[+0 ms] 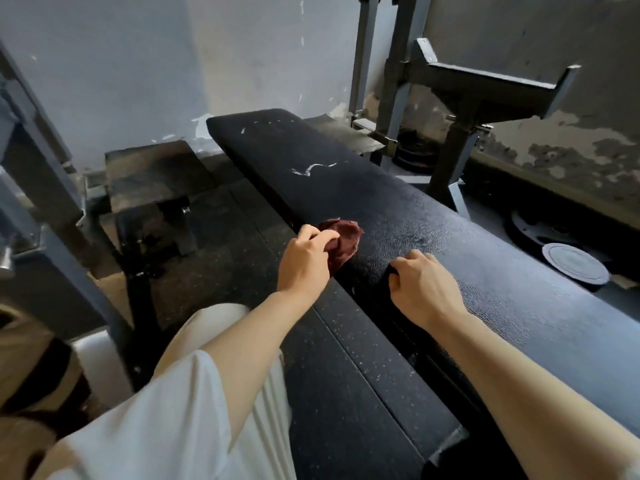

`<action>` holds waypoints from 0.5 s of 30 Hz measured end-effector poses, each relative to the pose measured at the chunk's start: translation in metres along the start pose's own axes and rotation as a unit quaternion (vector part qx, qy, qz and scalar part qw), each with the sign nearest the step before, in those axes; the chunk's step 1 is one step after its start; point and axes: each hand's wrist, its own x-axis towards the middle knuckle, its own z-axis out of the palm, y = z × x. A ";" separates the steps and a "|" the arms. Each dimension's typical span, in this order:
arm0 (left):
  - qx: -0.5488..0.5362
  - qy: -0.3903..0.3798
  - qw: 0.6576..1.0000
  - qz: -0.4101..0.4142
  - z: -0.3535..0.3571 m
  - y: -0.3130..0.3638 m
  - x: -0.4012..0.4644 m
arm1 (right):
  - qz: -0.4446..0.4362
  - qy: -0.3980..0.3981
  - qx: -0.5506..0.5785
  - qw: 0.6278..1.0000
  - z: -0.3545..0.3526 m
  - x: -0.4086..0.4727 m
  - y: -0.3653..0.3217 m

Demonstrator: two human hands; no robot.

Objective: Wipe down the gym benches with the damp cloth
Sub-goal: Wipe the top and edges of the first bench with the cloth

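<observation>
Writing and brands: no legible text, label or logo on any surface in the head view.
Bench (398,202): black padded bench with a textured cover; its long axis runs from the far left, near the wall, to the near right edge of the view.
Bench surface marks: white scuffs (313,168) on the far half of the pad; smaller white flecks near the far end.
Cloth (343,242): dark red, bunched into a loose wad; lies on the bench pad at its left edge, about midway along the pad's visible length. No clear long axis; the free end spreads toward the far right.
Left hand (304,259): fingers curled round the near side of the cloth, gripping it against the pad edge; back of the hand faces the camera.
Right hand (424,282): fingers curled down onto the pad just right of the cloth, apart from it; whether anything is held under the fingers cannot be told.
Forearms: both bare; a white sleeve (166,420) covers the left upper arm.
Floor (346,358): dark speckled rubber mat to the left of the bench.
Rack (460,98): grey steel uprights and cradle beyond the bench on the right.
Weight plate (575,266): dark disc lying flat on the floor to the right of the bench.
Wall (138,64): pale, with peeling paint on the right side.
</observation>
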 end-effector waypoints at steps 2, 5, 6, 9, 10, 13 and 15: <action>0.000 0.038 0.998 -0.057 -0.003 -0.020 -0.002 | -0.004 -0.002 -0.004 1.000 0.003 0.007 -0.009; -0.024 0.105 0.974 -0.199 -0.009 -0.039 0.004 | -0.009 -0.004 -0.015 1.000 0.007 0.016 -0.018; -0.037 0.117 0.966 -0.228 -0.009 -0.043 0.008 | -0.009 -0.003 -0.016 1.000 0.008 0.019 -0.021; -0.075 0.080 0.969 -0.222 -0.004 -0.044 0.013 | -0.009 0.002 -0.015 1.000 0.015 0.026 -0.028; -0.090 0.053 0.974 -0.202 -0.001 -0.042 0.012 | -0.007 0.003 -0.011 1.000 0.016 0.027 -0.029; -0.114 0.004 0.984 -0.137 0.009 -0.031 0.001 | -0.004 0.017 -0.009 1.000 0.022 0.025 -0.031; -0.120 -0.001 0.987 -0.109 0.010 -0.030 -0.003 | -0.006 0.024 -0.011 1.000 0.024 0.023 -0.030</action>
